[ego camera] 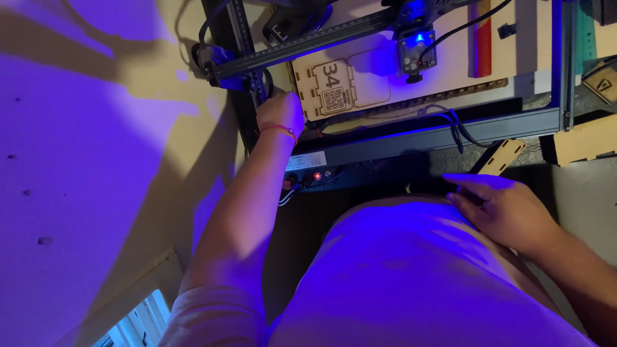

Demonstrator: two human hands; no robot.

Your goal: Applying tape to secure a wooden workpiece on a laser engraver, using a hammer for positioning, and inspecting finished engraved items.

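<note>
Left hand (281, 113) is reaching forward to the near left corner of the plywood sheet (411, 77) lying in the frame (411, 138) of a laser cutter. The fingers are curling over the sheet's edge and are hiding behind the knuckles; I cannot tell whether they are pinching the wood or only pressing on it. A red band (278, 128) is sitting on the wrist.

A cut panel (334, 87), with tabbed edges and engraved marks, is lying flat in the sheet just beyond and to the right of the left fingers, near but apparently not touching them. Judgement: the hand is holding the corner because that is where the sheet is reachable past the rail (302, 45).

The laser head (416, 54) is glowing blue, well to the right of the left fingers, above the sheet.

Right hand (504, 212) is resting palm down on the person's own shirt (411, 276), fingers (469, 183) lying loosely together, holding nothing. A loose tabbed offcut (501, 156) is lying just beyond those fingertips, apart from them. Judgement: this hand is idling, likely bracing the lean.
</note>
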